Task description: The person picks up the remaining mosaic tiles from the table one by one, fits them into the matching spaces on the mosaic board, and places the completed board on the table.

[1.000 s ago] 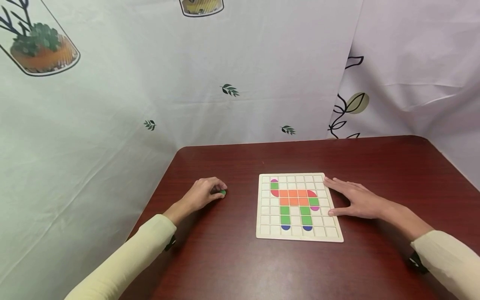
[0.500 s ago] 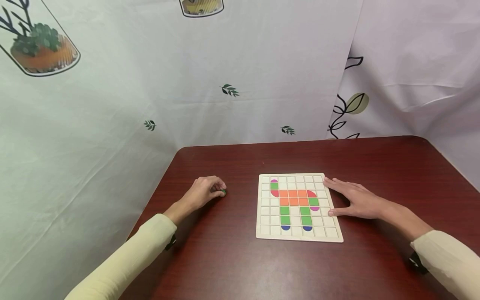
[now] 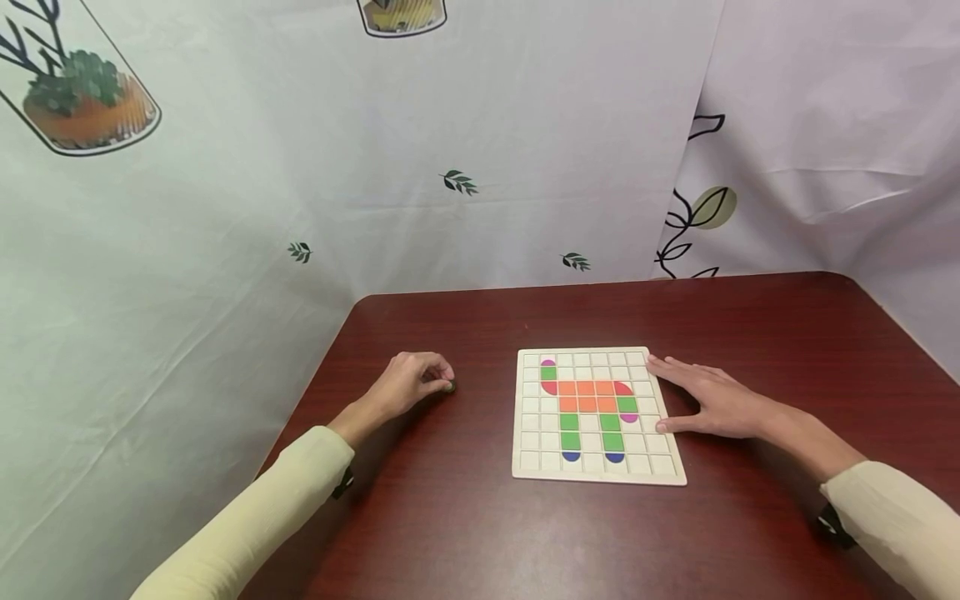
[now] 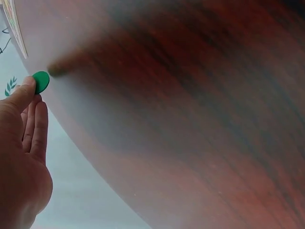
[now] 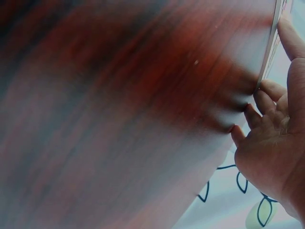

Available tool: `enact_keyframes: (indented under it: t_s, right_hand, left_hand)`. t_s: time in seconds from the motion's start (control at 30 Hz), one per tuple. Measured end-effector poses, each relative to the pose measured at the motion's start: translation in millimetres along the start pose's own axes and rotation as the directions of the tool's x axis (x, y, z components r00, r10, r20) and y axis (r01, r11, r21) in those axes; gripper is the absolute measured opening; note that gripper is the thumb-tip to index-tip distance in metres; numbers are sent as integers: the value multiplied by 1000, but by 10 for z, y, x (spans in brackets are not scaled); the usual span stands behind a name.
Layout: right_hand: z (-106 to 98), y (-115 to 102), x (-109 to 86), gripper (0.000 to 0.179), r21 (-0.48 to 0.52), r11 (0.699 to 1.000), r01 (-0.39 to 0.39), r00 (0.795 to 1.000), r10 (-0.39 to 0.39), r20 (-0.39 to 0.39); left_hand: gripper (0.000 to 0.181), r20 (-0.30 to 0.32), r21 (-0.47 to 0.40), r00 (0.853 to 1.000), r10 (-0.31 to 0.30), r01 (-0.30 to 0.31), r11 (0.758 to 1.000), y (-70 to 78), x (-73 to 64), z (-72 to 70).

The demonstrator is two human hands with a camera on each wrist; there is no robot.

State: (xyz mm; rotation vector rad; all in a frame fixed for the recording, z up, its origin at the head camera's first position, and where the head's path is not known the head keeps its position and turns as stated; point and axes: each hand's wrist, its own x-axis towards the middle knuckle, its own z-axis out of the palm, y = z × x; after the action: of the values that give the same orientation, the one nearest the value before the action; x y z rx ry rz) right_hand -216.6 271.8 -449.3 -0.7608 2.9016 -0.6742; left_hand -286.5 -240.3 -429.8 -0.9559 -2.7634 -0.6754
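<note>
Over the left part of the table, my left hand point(image 3: 408, 387) pinches a green disc point(image 4: 42, 82) between thumb and fingers. In the left wrist view the disc stands tilted, with its flat face showing. A pale square grid board point(image 3: 660, 464) lies right of that hand. On it, orange, green, red, purple and blue pieces form an animal-like figure. My right hand point(image 3: 723, 404) rests at the board's right edge, its fingers spread and fairly straight. The right wrist view shows the thumb and a finger touching the board's edge point(image 5: 268, 50).
The dark red wooden table point(image 3: 450, 533) has rounded far corners. Behind it and to the left hangs a pale cloth point(image 3: 510, 108) printed with leaves and plant jars. Both forearms wear light sleeves point(image 3: 262, 500).
The green disc has turned in my left fingers, so less of its green face shows in the head view. My left hand stays almost in place; the right hand and board have not moved.
</note>
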Motion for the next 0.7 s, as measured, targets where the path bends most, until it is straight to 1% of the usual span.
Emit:
enact_keyframes:
  t_s: [0.13, 0.3, 0.7]
  right_hand:
    - [1, 1, -1, 109, -2, 1000, 1, 1000, -1, 0]
    - [-1, 2, -2, 109, -4, 1000, 0, 1000, 0, -3]
    - [2, 9, -9, 108, -4, 1000, 5, 1000, -5, -6]
  left_hand:
    - [14, -7, -18, 1000, 3, -4, 1000, 15, 47, -3]
    - [12, -9, -31, 1000, 11, -12, 999, 69, 139, -15]
    - [11, 2, -49, 997, 77, -77, 996, 309, 391, 12]
